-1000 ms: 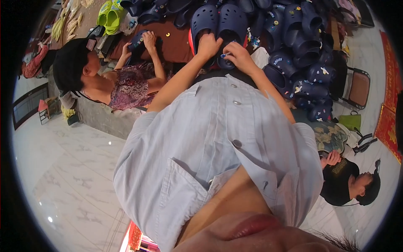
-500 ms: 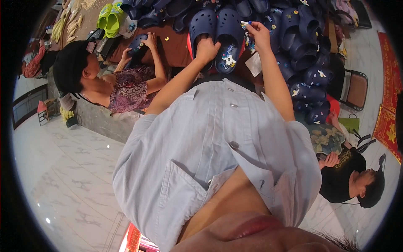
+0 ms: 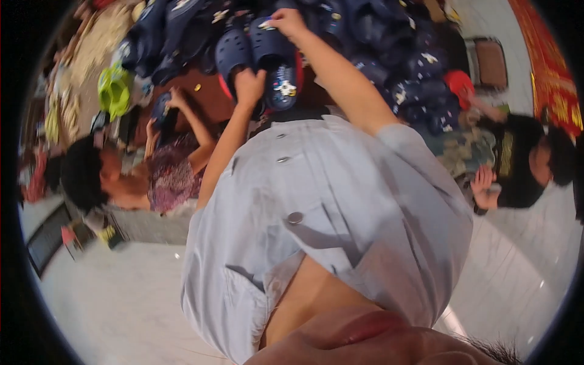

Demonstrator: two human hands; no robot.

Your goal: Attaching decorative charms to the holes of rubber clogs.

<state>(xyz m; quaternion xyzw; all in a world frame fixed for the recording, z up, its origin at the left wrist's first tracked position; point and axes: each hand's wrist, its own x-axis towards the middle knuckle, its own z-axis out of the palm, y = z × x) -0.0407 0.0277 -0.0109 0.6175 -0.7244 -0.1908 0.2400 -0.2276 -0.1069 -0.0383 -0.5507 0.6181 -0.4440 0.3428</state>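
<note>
A pair of navy clogs with holes in the toes lies before me, toes pointing away. My left hand [image 3: 249, 88] grips the left clog [image 3: 232, 50], its fingers inside the foot opening and its thumb up along the inner side. My right hand [image 3: 287, 23] pinches a small white shoe charm [image 3: 266, 25] against the toe of the right clog [image 3: 269, 45]. A cluster of white and coloured charms [image 3: 285, 88] sits in the heel of that clog. A red edge [image 3: 298, 70] shows from beneath the pair.
Many navy clogs [image 3: 371, 30] crowd the far and right sides of the brown table [image 3: 207, 94]. Lime green clogs [image 3: 114, 91] stand at left. A co-worker [image 3: 164, 176] there handles a navy clog [image 3: 160, 109]. Another person [image 3: 517, 161] sits at right, near a red round object [image 3: 459, 81].
My right hand has moved the charm from beside the right clog onto its toe. My left hand keeps its hold. The whole view has shifted and turned, with some blur.
</note>
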